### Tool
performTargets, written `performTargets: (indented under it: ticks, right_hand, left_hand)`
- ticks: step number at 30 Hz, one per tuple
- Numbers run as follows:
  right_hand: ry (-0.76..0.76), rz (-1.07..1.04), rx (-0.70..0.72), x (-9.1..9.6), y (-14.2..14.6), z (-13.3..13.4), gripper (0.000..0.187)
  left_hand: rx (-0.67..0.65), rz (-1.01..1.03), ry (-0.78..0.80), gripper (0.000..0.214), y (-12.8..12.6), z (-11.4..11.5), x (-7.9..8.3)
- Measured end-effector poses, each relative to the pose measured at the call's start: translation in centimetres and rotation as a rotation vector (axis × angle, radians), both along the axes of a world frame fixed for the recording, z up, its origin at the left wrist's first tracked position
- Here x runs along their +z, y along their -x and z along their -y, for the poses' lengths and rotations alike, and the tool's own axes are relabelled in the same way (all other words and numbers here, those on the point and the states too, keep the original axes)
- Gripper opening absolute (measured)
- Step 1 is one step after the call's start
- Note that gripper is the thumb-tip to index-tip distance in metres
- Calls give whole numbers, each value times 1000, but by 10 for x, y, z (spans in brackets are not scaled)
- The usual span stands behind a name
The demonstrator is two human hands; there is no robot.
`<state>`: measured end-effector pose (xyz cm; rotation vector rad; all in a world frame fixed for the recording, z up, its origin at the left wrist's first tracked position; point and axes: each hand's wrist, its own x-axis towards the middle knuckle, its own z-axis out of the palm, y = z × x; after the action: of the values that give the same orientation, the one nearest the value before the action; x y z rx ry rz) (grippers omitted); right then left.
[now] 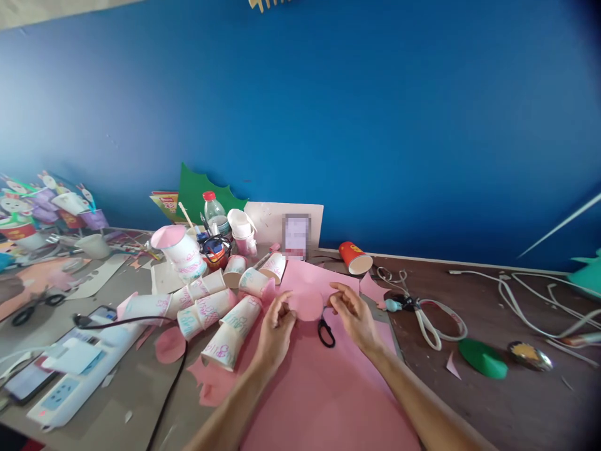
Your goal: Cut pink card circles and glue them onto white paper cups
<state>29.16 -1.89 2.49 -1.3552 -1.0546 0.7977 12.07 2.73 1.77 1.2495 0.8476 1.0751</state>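
A pink paper circle (307, 302) is pinched at its left edge between the thumb and fingers of my left hand (278, 326). It hangs above large pink paper sheets (323, 388) spread on the table. My right hand (353, 312) hovers just beyond the circle's right edge, fingers bent and apart, with nothing visible in it. Black-handled scissors (326, 334) lie below the circle, between my hands; their blades are mostly hidden. Left of my left hand lie several decorated paper cups (235, 332), some joined in pairs.
A red paper cup (355, 258) lies on its side against the blue wall. White cables (441, 322) and a green paper cone (483, 358) are on the right. At left are a power strip (84, 376), a black cord (171, 388) and another pink circle (170, 345).
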Motion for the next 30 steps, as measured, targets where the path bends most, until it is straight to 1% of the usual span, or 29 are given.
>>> performTargets:
  ticks: [2, 4, 6, 7, 9, 11, 13, 15, 18, 23, 27, 30]
  right_hand:
    - [12, -20, 44, 1, 1, 1, 41]
    - [21, -42, 101, 2, 2, 1, 40]
    - [26, -40, 142, 1, 5, 0, 34]
    - [27, -31, 150, 0, 6, 0, 28]
    - [23, -4, 136, -3, 8, -2, 15]
    - [11, 16, 81, -7, 11, -3, 10]
    - [0, 28, 35, -10, 14, -2, 9]
    - [3, 22, 23, -11, 19, -1, 10]
    - [17, -12, 35, -8, 27, 2, 13]
    - [23, -62, 57, 0, 31, 4, 21]
    - [18, -65, 70, 5, 33, 5, 21]
    - [20, -54, 81, 7, 35, 7, 20]
  left_hand:
    - [-9, -24, -50, 34, 0, 1, -1]
    - [-12, -31, -74, 39, -1, 3, -1]
    - [-20, -41, -77, 44, 0, 4, -1]
    - [-31, -49, -70, 46, 0, 5, -1]
    - [-60, -57, -39, 48, 0, 5, 0]
    - [-88, -57, 8, 47, 1, 4, 0]
    - [-93, -59, 39, 42, 1, 2, -2]
    - [-81, -64, 48, 36, 1, 0, -3]
    - [-76, -32, 66, 30, 1, -3, -5]
    - [-109, 16, 148, 29, 0, -4, -3]
    - [-134, 35, 143, 26, -1, -4, -7]
    - [-184, 17, 99, 19, -3, -5, -11]
